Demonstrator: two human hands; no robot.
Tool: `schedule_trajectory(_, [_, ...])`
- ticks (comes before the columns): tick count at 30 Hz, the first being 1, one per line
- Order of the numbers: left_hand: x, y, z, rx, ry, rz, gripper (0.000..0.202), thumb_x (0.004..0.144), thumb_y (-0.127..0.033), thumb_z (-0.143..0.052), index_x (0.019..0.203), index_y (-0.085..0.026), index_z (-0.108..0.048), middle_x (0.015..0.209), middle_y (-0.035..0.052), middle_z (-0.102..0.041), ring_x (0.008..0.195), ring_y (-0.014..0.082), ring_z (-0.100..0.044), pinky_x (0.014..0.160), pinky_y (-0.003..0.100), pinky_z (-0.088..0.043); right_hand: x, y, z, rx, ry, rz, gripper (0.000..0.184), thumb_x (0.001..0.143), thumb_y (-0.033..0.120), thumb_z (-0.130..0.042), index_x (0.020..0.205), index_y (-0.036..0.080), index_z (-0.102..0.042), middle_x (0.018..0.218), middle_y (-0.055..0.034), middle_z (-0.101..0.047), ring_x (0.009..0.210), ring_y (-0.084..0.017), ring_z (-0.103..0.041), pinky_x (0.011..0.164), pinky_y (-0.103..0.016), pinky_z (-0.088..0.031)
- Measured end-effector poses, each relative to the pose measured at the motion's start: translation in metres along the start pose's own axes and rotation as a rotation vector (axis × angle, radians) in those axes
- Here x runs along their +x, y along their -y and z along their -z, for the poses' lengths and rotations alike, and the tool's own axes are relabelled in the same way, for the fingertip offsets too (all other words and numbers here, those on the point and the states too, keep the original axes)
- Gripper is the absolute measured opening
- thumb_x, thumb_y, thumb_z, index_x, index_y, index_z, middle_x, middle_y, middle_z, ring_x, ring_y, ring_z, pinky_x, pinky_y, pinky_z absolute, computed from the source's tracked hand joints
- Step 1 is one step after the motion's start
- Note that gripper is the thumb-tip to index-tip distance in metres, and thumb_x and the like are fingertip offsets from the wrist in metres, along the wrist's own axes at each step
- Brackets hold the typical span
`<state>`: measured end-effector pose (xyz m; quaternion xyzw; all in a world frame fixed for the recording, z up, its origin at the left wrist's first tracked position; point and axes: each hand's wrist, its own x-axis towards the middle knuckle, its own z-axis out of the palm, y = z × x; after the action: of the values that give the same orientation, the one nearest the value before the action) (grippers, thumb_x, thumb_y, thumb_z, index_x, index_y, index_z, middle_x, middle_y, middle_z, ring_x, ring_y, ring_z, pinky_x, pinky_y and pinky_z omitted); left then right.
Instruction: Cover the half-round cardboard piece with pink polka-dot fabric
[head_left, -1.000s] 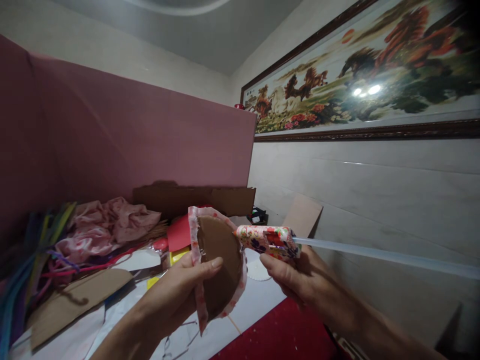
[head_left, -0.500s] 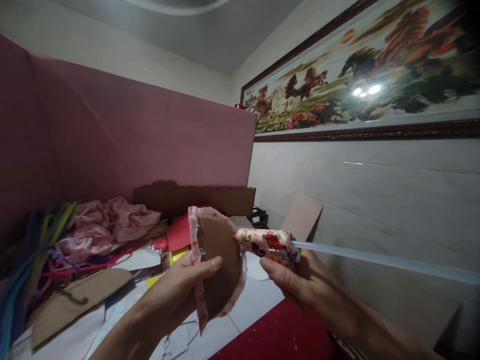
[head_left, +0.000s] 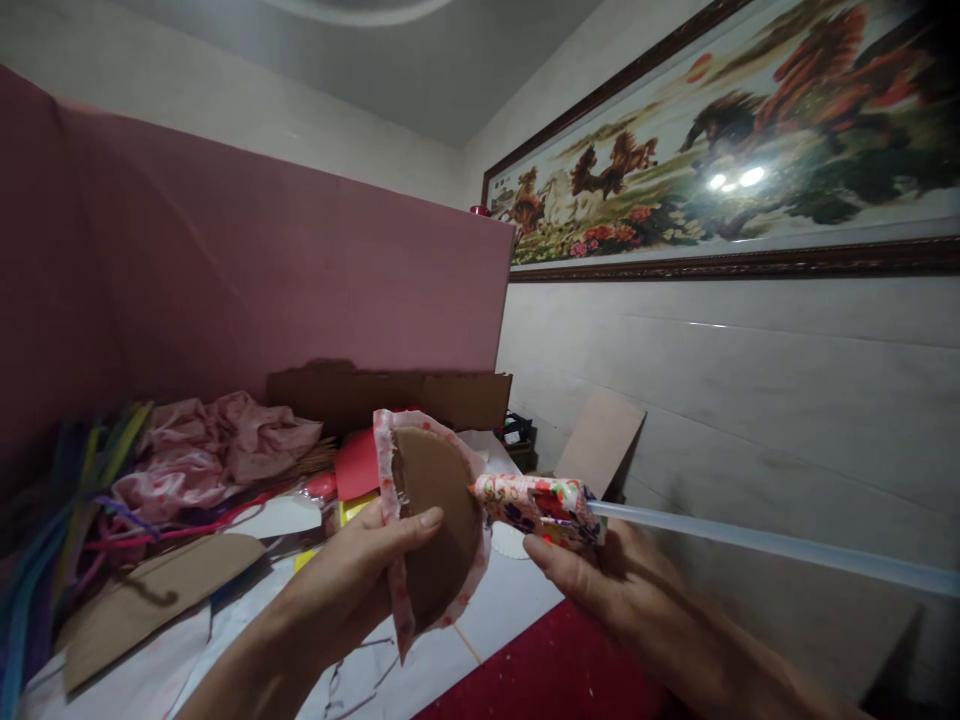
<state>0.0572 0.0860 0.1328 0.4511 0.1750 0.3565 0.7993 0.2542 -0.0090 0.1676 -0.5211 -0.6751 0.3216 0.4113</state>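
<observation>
My left hand (head_left: 352,590) is closed on a half-round piece of brown cardboard (head_left: 439,515) wrapped at its edge with pink flowered fabric, thumb pressed on its face. My right hand (head_left: 607,580) grips a glue gun (head_left: 540,505) covered in flowered tape. Its orange nozzle touches the curved right edge of the cardboard. A long clear glue stick (head_left: 772,548) juts out of the gun's back toward the right.
A heap of pink cloth (head_left: 217,450), coloured pipe cleaners (head_left: 67,500), cardboard scraps (head_left: 150,590) and red paper (head_left: 358,465) lie on the white surface at the left. A pink board (head_left: 285,290) stands behind. A framed horse picture (head_left: 720,150) hangs on the right wall. Red mat (head_left: 555,670) below.
The glue gun's nozzle has slid down along the cardboard's curved edge. My left hand has kept the piece almost still.
</observation>
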Motion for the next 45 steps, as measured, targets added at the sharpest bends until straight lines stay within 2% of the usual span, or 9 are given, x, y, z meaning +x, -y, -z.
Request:
schedule_trajectory(7, [-0.001,0.006,0.006,0.047,0.061,0.024,0.018,0.086,-0.018,-0.057,0.098,-0.012,-0.068,0.086,0.0105,-0.071,0.072,0.017,-0.063,0.072,0.031,-0.046,0.007,0.009,-0.001,0.098,0.032,0.085,0.03,0.093,0.042,-0.047,0.113,0.026,-0.062,0.096,-0.0012,-0.064,0.088,-0.02,-0.054,0.082,-0.028,-0.045])
schedule_trajectory(10, [-0.002,0.006,0.005,0.086,0.107,0.016,0.019,0.087,-0.02,-0.054,0.095,-0.012,-0.068,0.082,0.0106,-0.07,0.064,0.0155,-0.06,0.067,0.031,-0.046,0.01,0.008,0.0,0.093,0.006,0.1,0.024,0.091,0.037,-0.051,0.107,0.025,-0.065,0.088,-0.0007,-0.063,0.083,-0.018,-0.054,0.079,-0.027,-0.045])
schedule_trajectory(13, [-0.002,0.005,0.003,0.107,0.132,0.024,0.02,0.088,-0.021,-0.053,0.095,-0.011,-0.068,0.073,0.0098,-0.068,0.056,0.0146,-0.057,0.064,0.032,-0.046,0.011,0.004,0.001,0.075,-0.009,0.047,0.016,0.09,0.033,-0.055,0.092,0.021,-0.066,0.075,0.0013,-0.059,0.07,-0.014,-0.051,0.068,-0.023,-0.044])
schedule_trajectory(17, [-0.001,0.005,0.003,0.057,0.048,0.034,0.014,0.084,-0.019,-0.06,0.093,-0.013,-0.068,0.078,0.0092,-0.069,0.067,0.0167,-0.061,0.067,0.03,-0.045,0.011,0.003,0.001,0.072,0.01,0.043,0.018,0.091,0.034,-0.054,0.095,0.021,-0.065,0.075,0.0021,-0.058,0.067,-0.013,-0.049,0.066,-0.022,-0.043])
schedule_trajectory(22, [0.0,0.003,0.003,0.064,0.077,0.029,0.015,0.085,-0.019,-0.057,0.091,-0.012,-0.069,0.076,0.0093,-0.07,0.064,0.0158,-0.061,0.064,0.029,-0.044,0.009,0.007,0.0,0.112,0.056,0.117,0.026,0.094,0.037,-0.047,0.113,0.026,-0.06,0.093,0.0,-0.063,0.092,-0.018,-0.054,0.083,-0.024,-0.043])
schedule_trajectory(28, [0.0,0.001,0.003,0.032,0.032,0.015,0.02,0.083,-0.017,-0.06,0.1,-0.013,-0.068,0.088,0.0119,-0.072,0.081,0.0212,-0.065,0.078,0.033,-0.045,0.003,0.002,0.002,0.018,0.035,0.024,0.025,0.091,0.041,-0.05,0.103,0.023,-0.063,0.094,-0.0012,-0.063,0.087,-0.02,-0.054,0.081,-0.027,-0.045])
schedule_trajectory(37, [-0.002,0.0,0.0,0.026,0.005,0.016,0.022,0.082,-0.017,-0.062,0.102,-0.011,-0.067,0.09,0.0136,-0.072,0.08,0.0215,-0.065,0.076,0.033,-0.047,-0.002,0.0,0.004,-0.044,-0.018,-0.019,0.03,0.09,0.046,-0.05,0.087,0.02,-0.064,0.081,-0.0017,-0.059,0.076,-0.018,-0.051,0.071,-0.027,-0.045])
schedule_trajectory(41, [0.0,0.003,0.004,0.007,0.028,0.03,0.025,0.082,-0.017,-0.06,0.106,-0.011,-0.065,0.094,0.0138,-0.071,0.081,0.0225,-0.065,0.077,0.036,-0.047,-0.001,0.004,0.004,-0.052,-0.017,-0.032,0.028,0.091,0.044,-0.05,0.091,0.02,-0.063,0.078,-0.0006,-0.059,0.07,-0.015,-0.05,0.067,-0.025,-0.045])
schedule_trajectory(45, [0.001,0.004,0.007,0.013,0.075,0.022,0.02,0.084,-0.017,-0.057,0.101,-0.01,-0.066,0.089,0.0129,-0.07,0.075,0.0197,-0.063,0.075,0.034,-0.046,0.002,0.0,0.0,0.016,-0.009,0.033,0.025,0.091,0.04,-0.051,0.096,0.021,-0.065,0.09,-0.002,-0.063,0.083,-0.019,-0.054,0.077,-0.027,-0.045])
